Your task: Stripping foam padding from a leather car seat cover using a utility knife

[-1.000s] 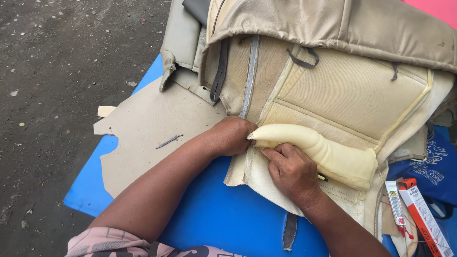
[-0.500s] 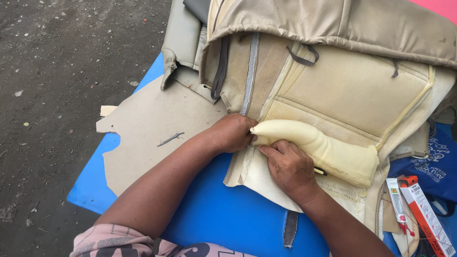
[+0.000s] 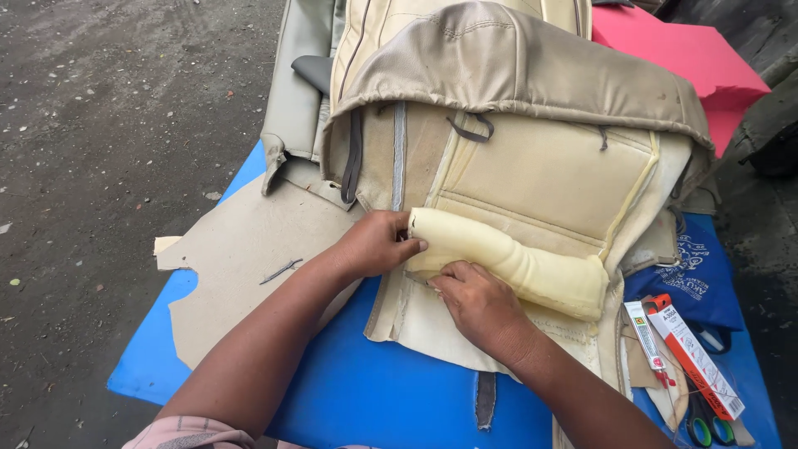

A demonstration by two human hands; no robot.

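left hand point(image 3: 376, 244) has its fingers clamped on the end of a yellow foam roll point(image 3: 519, 264); right hand point(image 3: 480, 306), fingers together, presses the beige seat cover point(image 3: 540, 170) just below it.

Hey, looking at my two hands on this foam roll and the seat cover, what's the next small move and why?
Probably press the foam roll flatter: the left hand grips its curled end, the right hand pins the beige seat cover beneath, and the roll bulges.
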